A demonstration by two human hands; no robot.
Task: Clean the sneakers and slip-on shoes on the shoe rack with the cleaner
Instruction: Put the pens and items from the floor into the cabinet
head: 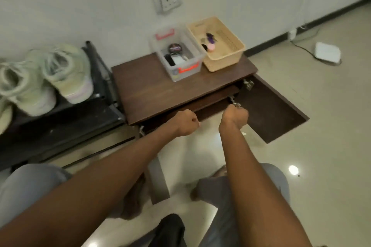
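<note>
**Both fists at the cabinet's front edge**

Pale green sneakers [46, 78] sit on the black shoe rack [66, 126] at nine o'clock, toes toward five o'clock. Left hand [185, 123] and right hand [234, 117] are curled; any grasp is hidden. At twelve o'clock, the clear box [178, 54] holds a round tin, the beige basket [216, 44] small bottles.

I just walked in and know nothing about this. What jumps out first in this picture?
Two bare forearms reach to the front edge of a brown cabinet with an open door, left hand and right hand both curled there. On top sit a clear box and a beige basket. To the left, pale green sneakers stand on a black shoe rack.
</note>
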